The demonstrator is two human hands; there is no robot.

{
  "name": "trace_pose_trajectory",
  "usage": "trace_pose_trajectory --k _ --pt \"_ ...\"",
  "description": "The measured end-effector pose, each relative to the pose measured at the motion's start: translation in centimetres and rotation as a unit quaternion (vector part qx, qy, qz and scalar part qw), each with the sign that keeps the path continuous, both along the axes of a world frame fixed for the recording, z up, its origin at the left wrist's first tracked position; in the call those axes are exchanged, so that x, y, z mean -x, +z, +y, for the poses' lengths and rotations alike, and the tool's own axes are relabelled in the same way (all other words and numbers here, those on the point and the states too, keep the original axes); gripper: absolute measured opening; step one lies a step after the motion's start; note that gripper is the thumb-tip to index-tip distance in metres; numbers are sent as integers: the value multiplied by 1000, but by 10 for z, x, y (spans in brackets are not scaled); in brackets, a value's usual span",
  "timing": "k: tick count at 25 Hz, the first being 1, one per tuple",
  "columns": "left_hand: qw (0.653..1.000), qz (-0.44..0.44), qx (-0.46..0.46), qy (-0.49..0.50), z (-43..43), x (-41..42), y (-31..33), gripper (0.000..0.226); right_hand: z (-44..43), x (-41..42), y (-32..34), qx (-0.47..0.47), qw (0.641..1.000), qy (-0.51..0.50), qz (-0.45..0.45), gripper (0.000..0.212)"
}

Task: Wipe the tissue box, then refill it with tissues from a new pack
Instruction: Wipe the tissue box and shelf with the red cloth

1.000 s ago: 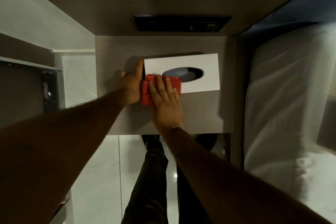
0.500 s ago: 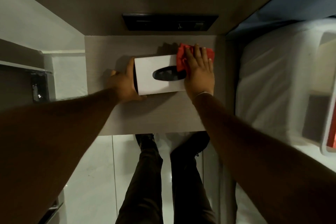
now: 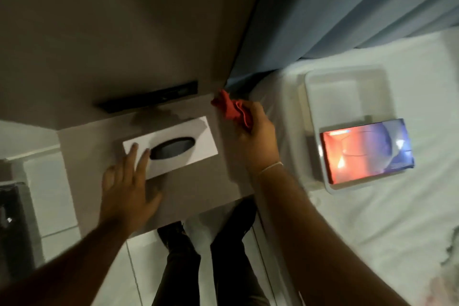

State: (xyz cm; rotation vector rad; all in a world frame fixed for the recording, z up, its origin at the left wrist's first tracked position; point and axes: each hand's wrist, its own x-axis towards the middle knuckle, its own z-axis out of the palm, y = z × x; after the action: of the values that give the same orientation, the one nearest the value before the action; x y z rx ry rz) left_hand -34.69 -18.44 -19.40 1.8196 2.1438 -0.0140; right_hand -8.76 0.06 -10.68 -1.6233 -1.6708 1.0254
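A white tissue box (image 3: 198,143) with a dark oval slot lies on a small wooden bedside table (image 3: 198,181). My left hand (image 3: 126,186) is spread, its straight fingertips resting on the box's left end. To the right of the box, my right hand (image 3: 258,136) is lifted off it and grips a crumpled red cloth (image 3: 232,108). A new tissue pack (image 3: 367,151), wrapped in red and blue, lies in a white tray (image 3: 347,97) on the bed at right.
A dark panel (image 3: 149,99) is set in the wall behind the table. The white-sheeted bed (image 3: 372,231) fills the right side, with a blue curtain (image 3: 347,7) above it. My legs and shoes stand on the pale tiled floor (image 3: 57,206) below the table.
My right hand has lifted the red cloth off the box and moved right, bunching it. My left hand has let go of the box's end and lies flat on it. The view swung right.
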Motion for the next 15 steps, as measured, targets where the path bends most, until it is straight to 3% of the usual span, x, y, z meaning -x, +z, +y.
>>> trace_pose_trajectory --k 2,5,9,11,13,15 --pt "996 -34 -61 -53 38 -61 26 105 16 -44 42 -47 999 8 -10 30" --pt "985 -82 -126 -85 104 -159 61 102 50 -113 75 -129 990 -3 -61 34" --pt "972 -115 -180 -97 174 -247 89 100 90 -190 69 -210 950 -54 -225 35" --pt "971 -103 -194 -98 188 -264 90 97 96 -204 49 -155 949 -70 -265 35" --pt "971 -89 -197 -106 189 -267 86 93 99 -208 28 -17 964 -30 -265 45" --pt "972 -77 -190 -112 184 -258 79 91 103 -214 15 68 955 15 -287 51"
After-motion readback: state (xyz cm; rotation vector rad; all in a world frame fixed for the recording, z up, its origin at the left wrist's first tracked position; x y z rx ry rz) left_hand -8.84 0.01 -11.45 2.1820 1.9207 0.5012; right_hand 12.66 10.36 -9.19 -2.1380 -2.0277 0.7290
